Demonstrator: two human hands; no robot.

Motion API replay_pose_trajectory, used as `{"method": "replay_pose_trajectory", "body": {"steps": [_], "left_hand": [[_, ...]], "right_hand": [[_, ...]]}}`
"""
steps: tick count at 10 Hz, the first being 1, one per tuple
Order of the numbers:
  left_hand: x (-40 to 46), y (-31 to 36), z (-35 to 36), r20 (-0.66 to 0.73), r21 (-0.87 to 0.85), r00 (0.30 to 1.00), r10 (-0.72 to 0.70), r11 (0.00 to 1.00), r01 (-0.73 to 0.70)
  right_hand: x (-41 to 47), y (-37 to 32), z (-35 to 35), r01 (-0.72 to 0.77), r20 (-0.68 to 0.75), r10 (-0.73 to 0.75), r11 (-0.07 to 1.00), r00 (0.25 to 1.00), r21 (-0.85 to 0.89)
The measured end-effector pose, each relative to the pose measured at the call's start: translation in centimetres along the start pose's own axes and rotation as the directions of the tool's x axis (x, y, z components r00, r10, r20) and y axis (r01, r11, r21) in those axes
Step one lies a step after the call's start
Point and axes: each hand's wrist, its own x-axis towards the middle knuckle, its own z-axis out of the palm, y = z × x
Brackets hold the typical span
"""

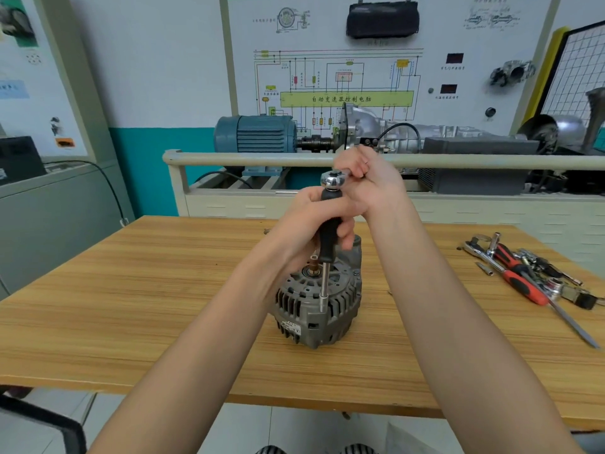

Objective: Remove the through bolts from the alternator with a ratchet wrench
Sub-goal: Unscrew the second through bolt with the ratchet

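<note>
Both hands are on the tool: nearest me the alternator stands on the worktop, shaft end up, heavy enough I judge to sit steady. A long extension runs vertically down to a through bolt at its rim. My left hand has fingers wrapped round the black shank, my right hand clamps the ratchet wrench handle, pointing away to the right; loose tools lie well apart

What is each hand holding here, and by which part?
The right hand grips the ratchet wrench by its handle, just behind the head. The left hand wraps the black extension grip below it, standing on the alternator.
</note>
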Motion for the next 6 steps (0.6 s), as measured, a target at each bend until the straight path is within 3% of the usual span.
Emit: {"method": "replay_pose_trajectory", "body": {"steps": [1,2,3,4,5,6], "left_hand": [[0.3,-0.2,0.6,0.044,-0.014,0.996,-0.075,0.997,0.076],[0.5,-0.8,1.0,-0.059,0.0,0.995,-0.074,0.997,0.074],[0.4,-1.0,1.1,-0.188,-0.02,0.982,-0.032,0.999,0.028],[0.4,-1.1,1.3,-0.284,-0.015,0.958,-0.021,1.0,0.017],[0.4,-1.1,1.6,-0.352,-0.005,0.936,-0.012,1.0,0.011],[0.3,-1.1,1.9,-0.405,0.026,0.914,0.002,1.0,0.009]], "right_hand": [[0.6,-0.1,-0.1,-0.181,0.022,0.18,0.98,0.984,0.08],[1.1,0.0,-0.1,-0.241,0.002,0.241,0.969,0.97,0.047],[0.8,0.1,0.2,0.053,-0.056,-0.061,0.988,0.997,-0.143],[-1.5,0.5,0.3,0.353,0.041,-0.35,0.932,0.936,-0.086],[-5.1,1.7,0.0,0.65,0.195,-0.62,0.737,0.76,-0.185],[-7.6,4.1,-0.6,0.818,0.399,-0.716,0.525,0.573,-0.233]]}}
